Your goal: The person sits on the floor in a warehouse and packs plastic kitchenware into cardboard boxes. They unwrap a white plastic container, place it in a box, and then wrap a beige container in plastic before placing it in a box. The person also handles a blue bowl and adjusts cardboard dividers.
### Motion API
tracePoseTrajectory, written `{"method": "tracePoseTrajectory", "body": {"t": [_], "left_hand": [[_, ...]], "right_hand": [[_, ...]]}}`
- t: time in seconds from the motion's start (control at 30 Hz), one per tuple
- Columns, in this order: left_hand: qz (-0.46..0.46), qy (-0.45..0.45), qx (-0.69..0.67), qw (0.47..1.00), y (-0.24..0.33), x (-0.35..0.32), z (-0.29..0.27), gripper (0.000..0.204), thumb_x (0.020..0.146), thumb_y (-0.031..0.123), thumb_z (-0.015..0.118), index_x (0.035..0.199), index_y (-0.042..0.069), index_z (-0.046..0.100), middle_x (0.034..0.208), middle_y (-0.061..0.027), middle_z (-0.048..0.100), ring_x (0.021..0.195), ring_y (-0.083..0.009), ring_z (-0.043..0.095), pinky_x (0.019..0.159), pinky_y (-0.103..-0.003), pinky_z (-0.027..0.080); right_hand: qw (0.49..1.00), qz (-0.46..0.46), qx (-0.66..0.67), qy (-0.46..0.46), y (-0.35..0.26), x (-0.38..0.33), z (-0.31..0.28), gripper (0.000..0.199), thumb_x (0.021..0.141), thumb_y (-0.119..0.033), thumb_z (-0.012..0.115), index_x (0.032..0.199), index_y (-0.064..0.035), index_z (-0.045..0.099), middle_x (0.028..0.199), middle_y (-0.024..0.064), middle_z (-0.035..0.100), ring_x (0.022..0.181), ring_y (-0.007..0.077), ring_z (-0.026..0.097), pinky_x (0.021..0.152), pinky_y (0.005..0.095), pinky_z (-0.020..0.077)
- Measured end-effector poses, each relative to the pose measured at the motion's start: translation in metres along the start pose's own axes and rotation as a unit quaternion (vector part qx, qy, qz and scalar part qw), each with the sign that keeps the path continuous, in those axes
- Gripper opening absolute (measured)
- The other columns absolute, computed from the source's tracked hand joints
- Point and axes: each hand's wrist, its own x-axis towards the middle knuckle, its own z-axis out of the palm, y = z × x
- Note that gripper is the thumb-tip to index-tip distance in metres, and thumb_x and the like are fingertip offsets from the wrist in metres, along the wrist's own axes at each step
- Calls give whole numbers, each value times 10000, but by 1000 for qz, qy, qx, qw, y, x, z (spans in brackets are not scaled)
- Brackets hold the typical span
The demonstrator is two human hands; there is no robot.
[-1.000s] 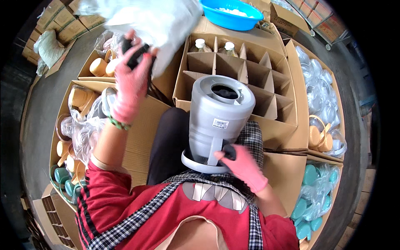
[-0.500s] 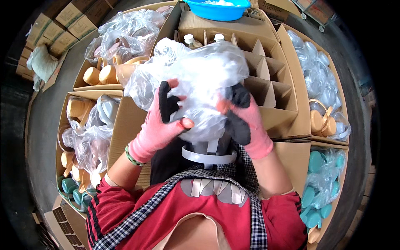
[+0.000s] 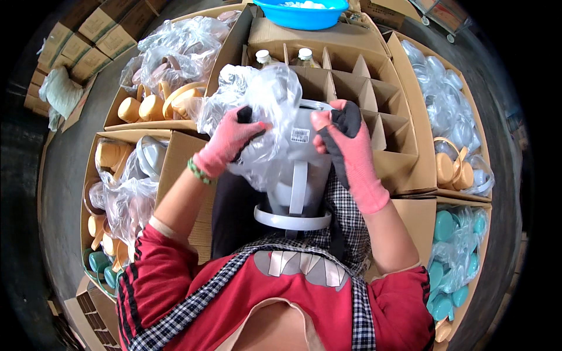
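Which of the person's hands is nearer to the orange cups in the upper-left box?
Left. The left hand is at the plastic bag, right of the orange cups; the right hand is farther right, beside the gray jug.

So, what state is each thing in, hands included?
Grey container: partly covered
Clear plastic bag: crumpled, over the container's left side
Left hand: holding the bag
Right hand: fingers curled; grip unclear
Divided carton: open
Two bottles: upright, capped
Blue basin: holding white pieces
Side cartons: open, loaded
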Motion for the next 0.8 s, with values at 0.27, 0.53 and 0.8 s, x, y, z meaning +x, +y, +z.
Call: {"method": "tracePoseTrajectory", "body": {"t": [0.27, 0.53, 0.8], "left_hand": [[341, 106, 256, 898, 43, -28, 3, 305, 567, 83, 685, 824, 1, 543, 812, -145, 534, 799, -332, 512, 684, -363, 432], [348, 406, -228, 813, 42, 74, -145, 96, 757, 2, 538, 852, 2, 526, 767, -86, 564, 683, -179, 564, 627, -291, 477], [233, 156, 344, 896, -71, 86, -18, 178, 622, 129, 619, 779, 62, 570, 867, -169, 551, 820, -321, 555, 750, -380, 434]], "right_hand": [[944, 171, 139, -246, -18, -9, 2, 250, 788, -229, 600, 871, 2, 551, 587, -5, 502, 447, 54, 450, 415, 158, 379], [880, -340, -305, -128, -48, 63, -31, 203, 768, -63, 554, 964, -16, 536, 870, 90, 576, 793, 220, 558, 724, 288, 449], [836, -148, -526, -41, 96, 114, -115, 217, 792, -133, 528, 977, -19, 529, 957, 162, 545, 915, 266, 529, 799, 328, 420]]}}
